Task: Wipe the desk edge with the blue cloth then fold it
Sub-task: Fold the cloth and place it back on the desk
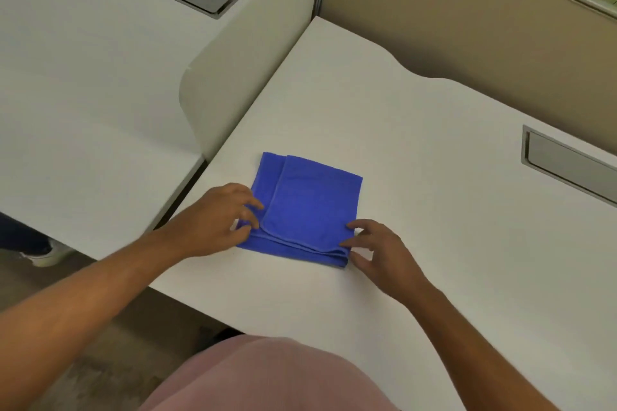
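The left hand [217, 217] rests at the left edge of the blue cloth [310, 207], fingers loosely curled with their tips pinching or pressing the lower layer there; I cannot tell which. The right hand [377, 250] sits at the cloth's near right corner, fingers spread and open, tips touching the stacked folds, gripping nothing.

The cloth lies flat on the white table [417, 150], between the two hands and just ahead of them, already folded into a rough square of several layers. The top layer is offset, leaving a strip of the under layer bare along the left side. Its fold line runs along the near edge, from one hand to the other. Both hands are equally close, so another fold could probably start from either side.

A recessed grey cable tray [567, 167] sits well apart to the right; its contents are not visible.
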Demonstrator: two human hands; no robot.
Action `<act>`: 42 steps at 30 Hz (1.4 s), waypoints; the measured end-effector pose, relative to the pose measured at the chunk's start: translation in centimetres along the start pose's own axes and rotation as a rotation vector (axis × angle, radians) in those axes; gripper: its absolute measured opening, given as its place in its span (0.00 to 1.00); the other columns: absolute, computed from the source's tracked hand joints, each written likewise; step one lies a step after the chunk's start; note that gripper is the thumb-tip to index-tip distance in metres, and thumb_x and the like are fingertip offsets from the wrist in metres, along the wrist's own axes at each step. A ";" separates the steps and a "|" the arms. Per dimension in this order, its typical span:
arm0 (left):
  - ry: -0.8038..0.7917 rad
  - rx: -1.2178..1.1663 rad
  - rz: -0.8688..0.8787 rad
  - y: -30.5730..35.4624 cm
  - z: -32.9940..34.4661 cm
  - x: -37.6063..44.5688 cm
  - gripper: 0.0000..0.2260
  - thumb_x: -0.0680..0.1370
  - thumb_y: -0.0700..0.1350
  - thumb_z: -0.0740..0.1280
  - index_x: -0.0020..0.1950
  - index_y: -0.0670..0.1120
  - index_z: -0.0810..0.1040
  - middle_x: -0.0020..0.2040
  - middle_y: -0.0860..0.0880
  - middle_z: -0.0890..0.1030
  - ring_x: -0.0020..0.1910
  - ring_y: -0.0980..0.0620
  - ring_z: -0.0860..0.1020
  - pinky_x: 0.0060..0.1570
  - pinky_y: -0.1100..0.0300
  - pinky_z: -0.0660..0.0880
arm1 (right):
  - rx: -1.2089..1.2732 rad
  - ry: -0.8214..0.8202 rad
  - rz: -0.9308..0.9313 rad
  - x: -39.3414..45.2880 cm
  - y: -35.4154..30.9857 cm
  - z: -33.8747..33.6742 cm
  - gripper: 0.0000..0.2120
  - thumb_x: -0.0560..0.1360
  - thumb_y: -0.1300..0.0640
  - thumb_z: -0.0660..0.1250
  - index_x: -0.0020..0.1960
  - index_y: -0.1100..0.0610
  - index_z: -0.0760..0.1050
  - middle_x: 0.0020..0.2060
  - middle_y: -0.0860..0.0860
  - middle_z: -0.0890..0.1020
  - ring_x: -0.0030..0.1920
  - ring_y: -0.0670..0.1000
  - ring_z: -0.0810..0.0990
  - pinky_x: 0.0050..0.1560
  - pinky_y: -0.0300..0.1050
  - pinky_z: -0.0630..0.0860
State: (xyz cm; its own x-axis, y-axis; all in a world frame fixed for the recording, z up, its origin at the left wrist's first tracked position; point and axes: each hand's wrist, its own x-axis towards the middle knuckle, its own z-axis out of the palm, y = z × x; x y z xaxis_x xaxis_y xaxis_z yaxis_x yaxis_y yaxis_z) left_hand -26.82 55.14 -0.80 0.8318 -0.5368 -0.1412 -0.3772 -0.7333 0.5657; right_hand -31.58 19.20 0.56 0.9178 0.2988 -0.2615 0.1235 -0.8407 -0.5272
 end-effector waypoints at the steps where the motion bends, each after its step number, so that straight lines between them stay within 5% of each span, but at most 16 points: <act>1: 0.032 -0.018 -0.004 -0.2 -0.1 0.4 0.06 0.77 0.40 0.75 0.48 0.49 0.89 0.60 0.53 0.85 0.65 0.49 0.78 0.67 0.51 0.74 | -0.009 -0.028 -0.013 0.3 0.0 -0.2 0.10 0.78 0.58 0.74 0.58 0.48 0.88 0.67 0.45 0.80 0.65 0.48 0.78 0.65 0.43 0.75; 4: 0.155 -0.035 -0.012 -0.2 -1.2 3.0 0.08 0.77 0.43 0.68 0.49 0.47 0.87 0.54 0.51 0.85 0.59 0.47 0.80 0.62 0.46 0.77 | 0.045 0.054 0.007 2.4 -0.4 -1.7 0.12 0.78 0.61 0.70 0.56 0.49 0.87 0.61 0.45 0.82 0.61 0.47 0.76 0.63 0.43 0.72; 7: 0.127 0.015 -0.029 0.3 -1.7 7.6 0.13 0.84 0.46 0.65 0.67 0.45 0.82 0.63 0.47 0.82 0.64 0.44 0.78 0.65 0.45 0.74 | 0.011 0.215 0.067 6.0 -0.9 -3.1 0.12 0.82 0.60 0.66 0.63 0.52 0.83 0.62 0.49 0.82 0.62 0.51 0.77 0.62 0.41 0.70; 12: -0.089 0.120 -0.139 0.6 -1.6 13.9 0.26 0.85 0.59 0.64 0.80 0.49 0.70 0.73 0.48 0.75 0.72 0.44 0.71 0.71 0.44 0.67 | -0.060 0.028 0.283 11.3 -0.9 -3.4 0.25 0.85 0.49 0.65 0.79 0.54 0.68 0.75 0.55 0.74 0.75 0.60 0.69 0.73 0.55 0.70; 16: -0.227 0.196 -0.172 1.1 -2.8 16.1 0.22 0.79 0.56 0.73 0.71 0.52 0.79 0.59 0.52 0.79 0.65 0.46 0.75 0.65 0.45 0.65 | -0.015 -0.048 0.332 12.8 -0.7 -3.9 0.23 0.80 0.52 0.72 0.74 0.54 0.75 0.66 0.55 0.79 0.71 0.59 0.73 0.66 0.50 0.75; 19: -0.200 0.049 -0.188 2.3 -5.2 16.5 0.11 0.77 0.49 0.76 0.58 0.49 0.86 0.54 0.53 0.84 0.58 0.46 0.80 0.60 0.49 0.69 | 0.068 0.030 0.290 12.6 -1.5 -6.2 0.10 0.77 0.57 0.75 0.58 0.54 0.84 0.48 0.48 0.80 0.56 0.54 0.81 0.42 0.29 0.70; 21: -0.067 -0.064 -0.145 3.7 -7.6 15.5 0.07 0.76 0.47 0.76 0.53 0.51 0.86 0.50 0.55 0.82 0.54 0.47 0.80 0.57 0.50 0.72 | 0.152 0.206 0.231 11.6 -2.3 -8.7 0.07 0.75 0.58 0.76 0.51 0.48 0.84 0.46 0.46 0.80 0.48 0.46 0.80 0.39 0.27 0.68; 24: 0.232 -0.181 -0.033 5.3 -10.4 12.1 0.06 0.73 0.52 0.75 0.49 0.56 0.85 0.49 0.58 0.81 0.50 0.54 0.78 0.54 0.50 0.73 | 0.257 0.459 0.067 8.4 -3.9 -11.6 0.10 0.74 0.56 0.77 0.49 0.41 0.84 0.49 0.43 0.81 0.50 0.42 0.79 0.44 0.26 0.70; 29: 0.483 -0.068 0.058 5.9 -7.5 6.0 0.09 0.73 0.46 0.75 0.52 0.54 0.88 0.47 0.58 0.80 0.51 0.53 0.75 0.53 0.50 0.68 | 0.248 0.543 -0.027 3.4 -5.2 -8.3 0.13 0.73 0.59 0.81 0.53 0.43 0.87 0.53 0.44 0.77 0.49 0.46 0.80 0.44 0.29 0.70; 37: 0.230 0.091 -0.064 3.6 5.0 -0.7 0.15 0.68 0.40 0.83 0.53 0.52 0.90 0.53 0.51 0.83 0.54 0.41 0.82 0.50 0.43 0.74 | 0.440 0.404 0.375 -1.1 -3.6 3.9 0.19 0.76 0.72 0.72 0.52 0.48 0.87 0.64 0.47 0.75 0.51 0.45 0.83 0.48 0.28 0.75; 42: 0.300 0.001 -0.216 4.3 6.6 -1.2 0.14 0.73 0.48 0.71 0.57 0.50 0.89 0.58 0.51 0.82 0.60 0.45 0.76 0.55 0.47 0.72 | 0.821 0.564 0.727 -0.7 -4.4 5.0 0.14 0.79 0.61 0.67 0.60 0.45 0.80 0.61 0.45 0.80 0.57 0.51 0.85 0.53 0.41 0.81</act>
State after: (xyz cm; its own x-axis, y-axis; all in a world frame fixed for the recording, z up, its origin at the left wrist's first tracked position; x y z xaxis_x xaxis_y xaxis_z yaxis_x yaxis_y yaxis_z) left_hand -32.08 49.91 -3.56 0.9746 -0.2236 -0.0127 -0.1802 -0.8166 0.5483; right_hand -34.63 24.97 -1.01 0.7340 -0.5273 -0.4281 -0.5703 -0.1361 -0.8101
